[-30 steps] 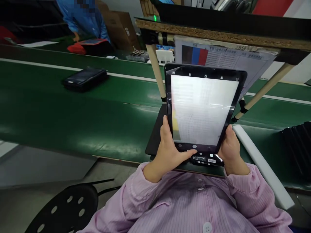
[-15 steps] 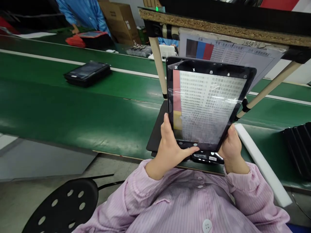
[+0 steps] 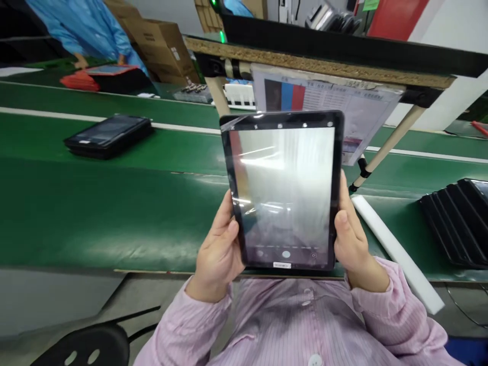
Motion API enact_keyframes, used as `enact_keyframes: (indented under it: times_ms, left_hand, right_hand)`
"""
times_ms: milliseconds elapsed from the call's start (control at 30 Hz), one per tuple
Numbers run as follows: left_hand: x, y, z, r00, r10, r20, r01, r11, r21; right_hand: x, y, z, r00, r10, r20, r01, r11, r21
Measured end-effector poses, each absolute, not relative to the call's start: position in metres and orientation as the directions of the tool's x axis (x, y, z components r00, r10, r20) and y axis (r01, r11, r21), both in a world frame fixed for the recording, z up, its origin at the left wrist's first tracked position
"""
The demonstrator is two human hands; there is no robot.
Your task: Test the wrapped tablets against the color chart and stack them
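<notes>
A black tablet [image 3: 285,193] is held upright between both hands over the green bench, its screen facing me with a blurred camera picture on it. My left hand [image 3: 221,246] grips its lower left edge, thumb on the frame. On the lower right edge, my right hand [image 3: 353,236] is closed with the thumb at the front and fingers partly behind. Behind the tablet hangs a printed sheet [image 3: 366,114] with colour blocks, partly covered by it.
A wooden shelf [image 3: 320,68] stands on tube legs above the green bench [image 3: 95,213]. Stacked devices [image 3: 109,134] lie left, black cases [image 3: 455,223] right, beside a white foam strip [image 3: 396,254]. A person in blue is across the bench; a black stool [image 3: 91,345] is lower left.
The tablet has turned straighter and moved lower, and its on-screen text has become a blur. My left thumb has gone from the bottom of the screen to the left edge. The view has shifted.
</notes>
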State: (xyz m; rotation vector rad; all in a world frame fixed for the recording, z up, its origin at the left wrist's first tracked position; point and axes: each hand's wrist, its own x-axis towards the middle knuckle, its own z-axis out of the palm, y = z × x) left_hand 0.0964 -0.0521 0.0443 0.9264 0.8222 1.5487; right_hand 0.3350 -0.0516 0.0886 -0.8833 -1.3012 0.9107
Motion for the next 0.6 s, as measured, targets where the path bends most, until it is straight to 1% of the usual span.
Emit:
enact_keyframes:
  times_ms: [67, 133, 200, 300, 400, 467, 533, 600]
  left_hand:
    - [0.093, -0.053, 0.041, -0.098, 0.992, 0.074, -0.447, -0.110, 0.888]
    - [0.091, -0.054, 0.036, -0.090, 0.995, 0.041, -0.430, -0.075, 0.900]
    - [0.089, -0.056, 0.032, -0.086, 0.996, 0.036, -0.391, -0.067, 0.918]
    - [0.087, -0.059, 0.027, -0.094, 0.993, 0.068, -0.301, -0.094, 0.949]
    - [0.087, -0.063, 0.025, -0.131, 0.986, 0.105, -0.228, -0.133, 0.965]
    - [0.087, -0.067, 0.028, -0.163, 0.982, 0.094, -0.219, -0.129, 0.967]
    - [0.085, -0.068, 0.039, -0.175, 0.984, 0.034, -0.241, -0.077, 0.967]
    - [0.079, -0.065, 0.054, -0.161, 0.985, -0.064, -0.268, 0.019, 0.963]
  right_hand:
    - [0.333, -0.051, 0.107, 0.001, 0.876, 0.483, -0.003, 0.483, -0.876]
    - [0.332, -0.047, 0.123, -0.050, 0.854, 0.518, 0.049, 0.520, -0.853]
    - [0.333, -0.040, 0.134, -0.080, 0.838, 0.539, 0.101, 0.545, -0.832]
    - [0.336, -0.031, 0.138, -0.076, 0.823, 0.563, 0.136, 0.568, -0.812]
    - [0.338, -0.023, 0.132, -0.059, 0.831, 0.553, 0.164, 0.554, -0.816]
    - [0.338, -0.020, 0.127, -0.080, 0.840, 0.537, 0.169, 0.542, -0.823]
    - [0.337, -0.017, 0.123, -0.109, 0.859, 0.501, 0.122, 0.512, -0.851]
    - [0.341, -0.015, 0.120, -0.070, 0.895, 0.440, 0.041, 0.443, -0.895]
